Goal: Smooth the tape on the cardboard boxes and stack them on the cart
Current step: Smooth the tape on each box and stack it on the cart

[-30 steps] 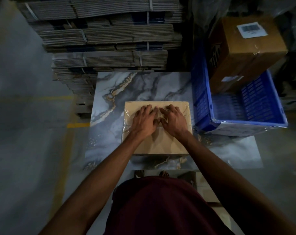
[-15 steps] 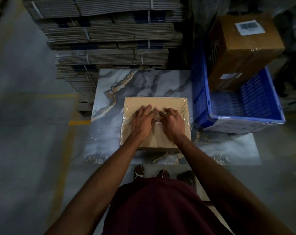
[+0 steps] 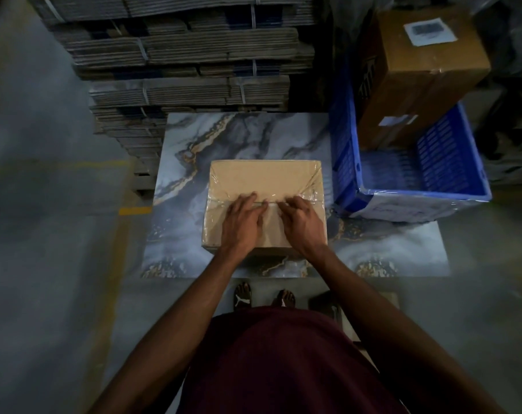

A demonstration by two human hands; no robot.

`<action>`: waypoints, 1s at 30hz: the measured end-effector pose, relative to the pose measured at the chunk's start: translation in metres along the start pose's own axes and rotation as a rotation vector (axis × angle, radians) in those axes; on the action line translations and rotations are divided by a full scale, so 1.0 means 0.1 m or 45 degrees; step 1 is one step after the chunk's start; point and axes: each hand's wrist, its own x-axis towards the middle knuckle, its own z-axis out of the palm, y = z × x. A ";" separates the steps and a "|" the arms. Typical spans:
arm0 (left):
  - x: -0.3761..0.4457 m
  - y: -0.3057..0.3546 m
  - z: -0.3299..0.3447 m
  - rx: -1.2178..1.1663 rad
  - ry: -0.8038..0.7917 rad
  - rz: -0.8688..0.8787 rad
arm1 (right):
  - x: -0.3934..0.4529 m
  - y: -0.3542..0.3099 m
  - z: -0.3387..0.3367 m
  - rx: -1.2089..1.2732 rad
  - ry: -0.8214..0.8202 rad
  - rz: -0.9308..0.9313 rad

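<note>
A tan cardboard box [image 3: 264,177] sealed with clear tape lies on a marble-patterned table [image 3: 242,135]. My left hand [image 3: 243,224] presses flat on the box's near half, its fingertips on the taped centre seam. Beside it, my right hand [image 3: 300,224] lies flat the same way, fingers on the seam. Shiny tape wrinkles show at the box's right edge [image 3: 312,189]. Both palms cover the near part of the lid.
A blue plastic crate [image 3: 439,189] stands to the right on the table, holding a larger labelled brown box [image 3: 421,73]. Bundles of flattened cardboard [image 3: 194,52] are stacked behind the table. Grey floor with a yellow line [image 3: 134,210] lies left. My sandalled feet [image 3: 264,298] show below.
Both hands have slid toward me along the box top, from near its far half to the centre seam, and moved slightly apart. The view has tilted a little.
</note>
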 end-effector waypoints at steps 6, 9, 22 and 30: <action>-0.07 -0.02 -0.04 0.042 -0.026 0.014 | -0.06 -0.01 -0.07 -0.020 -0.041 -0.088; -0.27 0.01 0.00 0.064 -0.014 -0.007 | -0.26 0.04 -0.01 -0.069 -0.057 -0.111; -0.79 0.05 0.27 -0.071 0.196 -0.003 | -0.77 -0.06 0.07 -0.071 0.035 -0.199; -1.19 -0.39 0.18 -0.095 0.262 -0.040 | -1.21 0.08 0.03 -0.007 0.084 -0.069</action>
